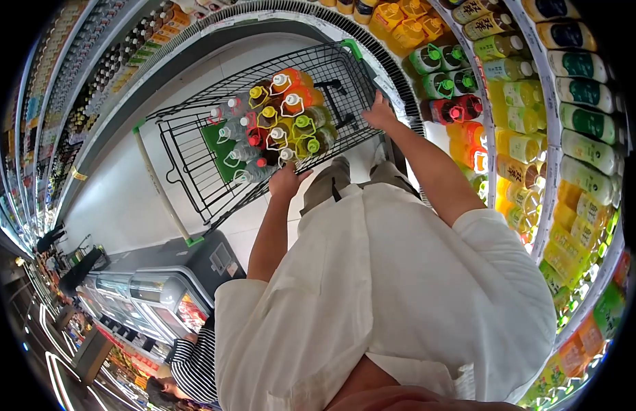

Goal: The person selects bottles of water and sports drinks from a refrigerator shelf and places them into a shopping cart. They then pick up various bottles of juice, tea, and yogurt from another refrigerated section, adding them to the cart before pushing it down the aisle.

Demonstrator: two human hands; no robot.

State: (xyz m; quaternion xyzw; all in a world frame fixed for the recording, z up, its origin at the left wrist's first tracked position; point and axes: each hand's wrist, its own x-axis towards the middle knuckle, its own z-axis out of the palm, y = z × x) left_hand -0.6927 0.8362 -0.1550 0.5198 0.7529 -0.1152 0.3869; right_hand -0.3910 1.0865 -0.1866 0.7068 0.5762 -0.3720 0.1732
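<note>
A black wire shopping cart [256,72] with green corner pieces stands across the floor in front of me. Inside it, large bottles [280,123] with handled caps stand close together: orange, yellow-green, dark and clear ones. My left hand [285,181] is at the cart's near side, beside the bottles, with its thumb apart from the other fingers. Near the cart's right end, my right hand [380,113] rests at the rim with its fingers spread. Neither hand is around a bottle.
Curved shelves of drink bottles [517,144] rise close on the right, and more shelves [78,103] line the far left. A grey freezer cabinet [188,270] stands at the lower left, with a person in a striped top [198,363] beside it.
</note>
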